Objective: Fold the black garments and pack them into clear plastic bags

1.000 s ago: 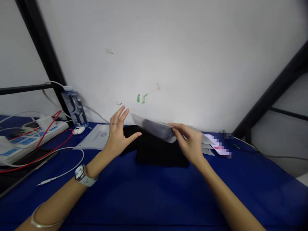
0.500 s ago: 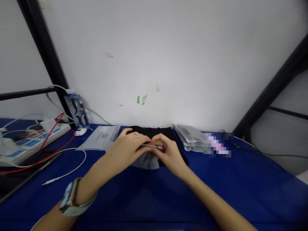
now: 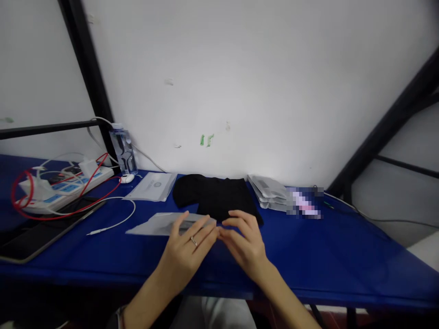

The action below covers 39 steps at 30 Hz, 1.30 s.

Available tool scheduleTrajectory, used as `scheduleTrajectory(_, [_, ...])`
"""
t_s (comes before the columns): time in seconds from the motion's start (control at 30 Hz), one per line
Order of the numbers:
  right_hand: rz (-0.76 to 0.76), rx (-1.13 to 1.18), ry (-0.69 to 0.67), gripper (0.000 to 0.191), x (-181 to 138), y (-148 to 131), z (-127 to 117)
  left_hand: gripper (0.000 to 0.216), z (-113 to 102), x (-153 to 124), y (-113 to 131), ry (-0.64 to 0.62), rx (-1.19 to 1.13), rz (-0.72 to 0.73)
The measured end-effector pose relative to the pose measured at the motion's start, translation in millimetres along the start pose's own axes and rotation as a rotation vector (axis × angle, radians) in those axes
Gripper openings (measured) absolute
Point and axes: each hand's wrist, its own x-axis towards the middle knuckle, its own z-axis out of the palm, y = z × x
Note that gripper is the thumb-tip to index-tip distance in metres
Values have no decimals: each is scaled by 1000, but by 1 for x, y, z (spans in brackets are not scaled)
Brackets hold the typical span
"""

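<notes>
Head view, frosted plastic pouch [image 3: 156, 225], black cloth [image 3: 224, 196]

Left fingers [image 3: 206, 241] extended | right fingers [image 3: 242, 224] bent | tips close together

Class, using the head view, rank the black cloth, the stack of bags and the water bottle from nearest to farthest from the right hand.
1. Black cloth: just beyond the right hand, extending leftward.
2. Stack of bags: farther back, to the cloth's right.
3. Water bottle: farthest, at the back left.
</notes>
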Motion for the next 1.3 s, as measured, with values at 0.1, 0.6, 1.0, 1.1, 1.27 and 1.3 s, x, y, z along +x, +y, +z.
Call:
scheduleTrajectory(0.1, [-48,-104,38,16,-21,-17,3,21,6,-19,18,43,-46,-32])
scheduleTrajectory(0.6, [101,-246,29,23,105,39,24,21,8,97,-77,-90,41,-169])
scheduleTrajectory(1.0, [261,-452,89,21,103,99,22,17,9,80,-140,-77,147,-317])
scheduleTrajectory(1.1, [264,-349,71,20,76,111,24,18,17,61,-149,-127,118,-306])
scheduleTrajectory(1.27, [176,-146,52,16,53,105,33,17,36,37,-147,-128,-101,-359])
scheduleTrajectory(1.3, [161,-129,44,18,53,99,34,17,37,35,-145,-112,-134,-350])
